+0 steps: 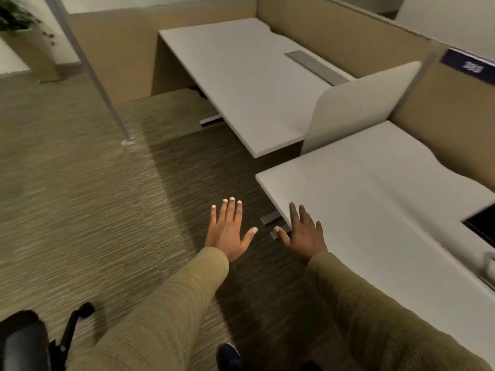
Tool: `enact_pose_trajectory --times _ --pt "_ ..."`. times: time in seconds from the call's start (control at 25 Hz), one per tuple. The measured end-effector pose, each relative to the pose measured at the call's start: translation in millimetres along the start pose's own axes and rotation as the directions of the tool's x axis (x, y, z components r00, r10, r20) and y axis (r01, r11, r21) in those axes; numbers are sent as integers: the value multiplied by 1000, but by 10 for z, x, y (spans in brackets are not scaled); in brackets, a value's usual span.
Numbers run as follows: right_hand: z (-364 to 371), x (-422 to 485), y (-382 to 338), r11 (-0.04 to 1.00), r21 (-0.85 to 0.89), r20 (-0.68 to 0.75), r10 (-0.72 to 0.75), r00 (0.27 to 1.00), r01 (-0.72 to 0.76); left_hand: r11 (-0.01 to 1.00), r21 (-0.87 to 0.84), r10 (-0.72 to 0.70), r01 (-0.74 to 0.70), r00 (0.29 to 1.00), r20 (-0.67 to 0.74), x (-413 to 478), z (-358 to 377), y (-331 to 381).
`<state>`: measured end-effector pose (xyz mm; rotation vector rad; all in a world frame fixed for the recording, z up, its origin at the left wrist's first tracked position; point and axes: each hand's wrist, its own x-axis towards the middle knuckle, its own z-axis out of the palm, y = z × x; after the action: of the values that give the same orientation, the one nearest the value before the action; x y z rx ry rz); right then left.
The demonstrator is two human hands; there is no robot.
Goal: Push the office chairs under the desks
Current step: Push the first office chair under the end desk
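Note:
My left hand (227, 231) and my right hand (302, 234) are stretched out in front of me, fingers spread, holding nothing. They hover over the carpet beside the front corner of the near white desk (375, 210). A second white desk (241, 84) stands farther back, with no chair under it. A black office chair (24, 341) shows only partly at the bottom left corner, behind my left arm and apart from both hands. Its armrest (80, 314) sticks out towards my sleeve.
Beige partition walls (348, 36) run behind the desks, and a low divider panel (359, 105) separates them. A metal post (107, 97) stands on the carpet at the left. A planter (34, 52) sits far left. A dark screen edge (482, 226) lies on the near desk.

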<state>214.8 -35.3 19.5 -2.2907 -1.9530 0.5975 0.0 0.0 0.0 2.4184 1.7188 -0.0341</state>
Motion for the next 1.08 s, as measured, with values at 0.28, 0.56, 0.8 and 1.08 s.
enact_pose_trajectory --times 0.28,0.56,0.8,1.08 --pt "264 877 -890 968 -58 139 -233 962 243 961 -35 -276 274 961 -32 -47 32 -941" --pt "500 1964 -1870 808 -78 263 -548 794 584 780 -60 -625 623 781 -7 143 5 -1733" --pt "478 2618 -2640 552 -96 414 -735 538 828 555 -111 -830 824 558 0 244 -127 -1954" --pt "872 2227 -3427 261 -39 575 -783 235 965 243 -137 -969 960 247 10 -534 52 -2034"
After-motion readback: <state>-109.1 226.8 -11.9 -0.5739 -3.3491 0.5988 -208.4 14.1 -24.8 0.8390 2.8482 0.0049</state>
